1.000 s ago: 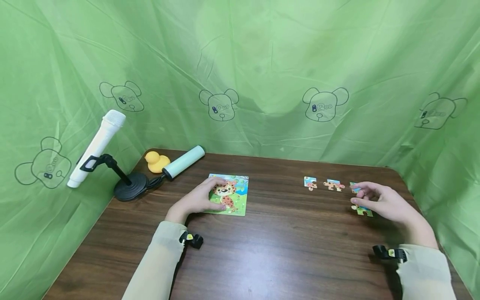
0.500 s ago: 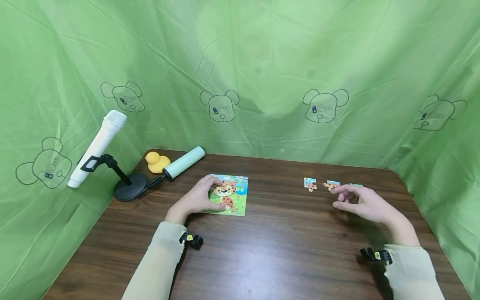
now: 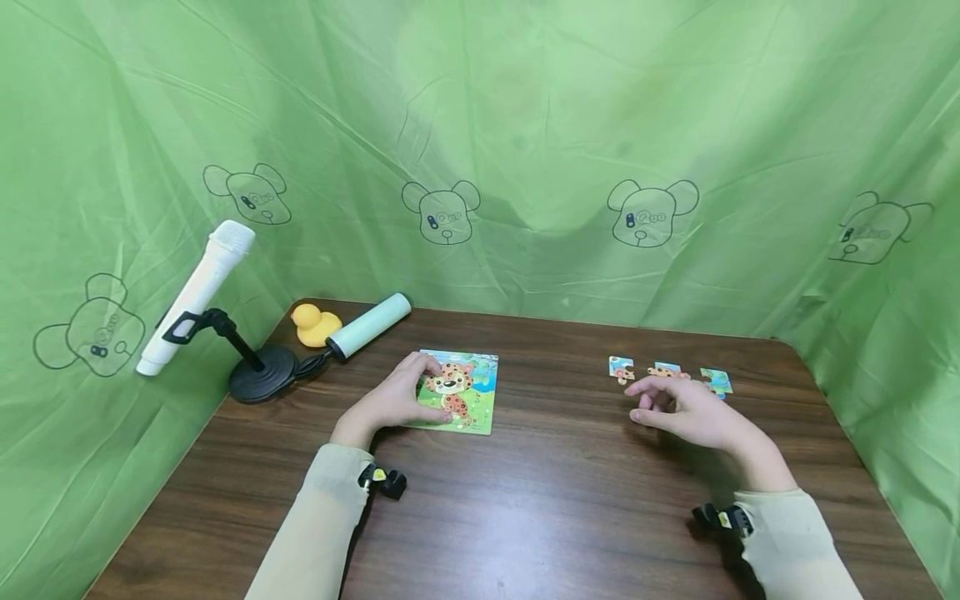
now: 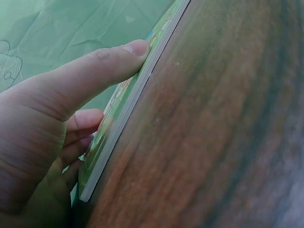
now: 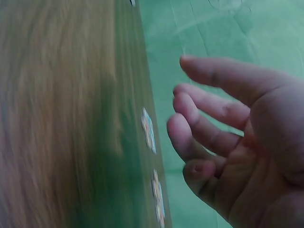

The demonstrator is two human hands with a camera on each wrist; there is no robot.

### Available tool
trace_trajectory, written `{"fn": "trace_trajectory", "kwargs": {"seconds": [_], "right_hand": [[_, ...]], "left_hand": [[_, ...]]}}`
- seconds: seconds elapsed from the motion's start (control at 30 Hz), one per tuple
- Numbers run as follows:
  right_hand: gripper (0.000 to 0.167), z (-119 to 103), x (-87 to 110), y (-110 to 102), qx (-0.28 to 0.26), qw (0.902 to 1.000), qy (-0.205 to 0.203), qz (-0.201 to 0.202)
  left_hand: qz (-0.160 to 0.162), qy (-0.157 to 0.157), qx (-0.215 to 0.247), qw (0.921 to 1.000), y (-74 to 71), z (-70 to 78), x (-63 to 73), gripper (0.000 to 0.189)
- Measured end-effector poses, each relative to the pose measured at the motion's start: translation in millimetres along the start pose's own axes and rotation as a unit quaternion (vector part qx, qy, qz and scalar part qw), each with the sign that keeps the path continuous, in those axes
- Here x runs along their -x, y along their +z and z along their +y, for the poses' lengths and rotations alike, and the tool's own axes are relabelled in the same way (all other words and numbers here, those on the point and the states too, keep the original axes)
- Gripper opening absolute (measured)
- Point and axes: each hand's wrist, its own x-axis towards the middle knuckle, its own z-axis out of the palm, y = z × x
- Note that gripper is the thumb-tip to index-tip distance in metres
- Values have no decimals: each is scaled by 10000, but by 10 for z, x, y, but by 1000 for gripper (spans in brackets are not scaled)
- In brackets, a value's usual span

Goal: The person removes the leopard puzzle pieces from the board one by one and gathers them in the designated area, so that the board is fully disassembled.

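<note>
In the head view my left hand (image 3: 388, 398) rests on the left part of a square picture puzzle (image 3: 474, 408) showing a spotted leopard cub on green and blue. The left wrist view shows that thumb (image 4: 109, 61) lying on the puzzle's face near its edge, with other fingers behind it on the same board. My right hand (image 3: 693, 410) hovers over several loose jigsaw pieces, its fingers loosely bent with nothing visible between them. A blue-and-orange piece (image 3: 622, 368) lies left of its fingertips. Beyond it sit a leopard-patterned piece (image 3: 666, 369) and a blue-green one (image 3: 717, 381). The hand hides part of this group.
At the back left of the brown wooden table (image 3: 540, 500) are a yellow rubber duck (image 3: 317, 326), a pale mint cylinder (image 3: 371, 326) with a black cord, and a white microphone (image 3: 197, 296) on a black stand (image 3: 262, 372). Green cloth (image 3: 525, 150) surrounds the table.
My right hand has moved left from the rightmost pieces to above the middle of the loose group, uncovering the blue-green piece. My left hand and the puzzle have stayed put.
</note>
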Motion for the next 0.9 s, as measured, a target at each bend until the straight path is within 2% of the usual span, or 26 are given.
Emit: {"fn": "trace_trajectory", "kwargs": {"seconds": [0.23, 0.4, 0.53, 0.7, 0.9], "right_hand": [[33, -150, -217, 278, -215, 9972, 51, 713], [34, -337, -444, 529, -429, 9947, 36, 937], [36, -595, -697, 739, -588, 9943, -19, 893], [36, -943, -1068, 1060, -913, 9937, -129, 634], [39, -1165, -1462, 1443, -1131, 9925, -229, 407]], "left_hand": [[60, -46, 39, 10000, 7, -8, 5, 77], [95, -36, 57, 9999, 23, -40, -2, 75], [81, -59, 93, 9999, 14, -41, 1, 75], [75, -68, 53, 9999, 9, -62, 6, 75], [58, 15, 127, 9999, 7, -39, 6, 75]]}}
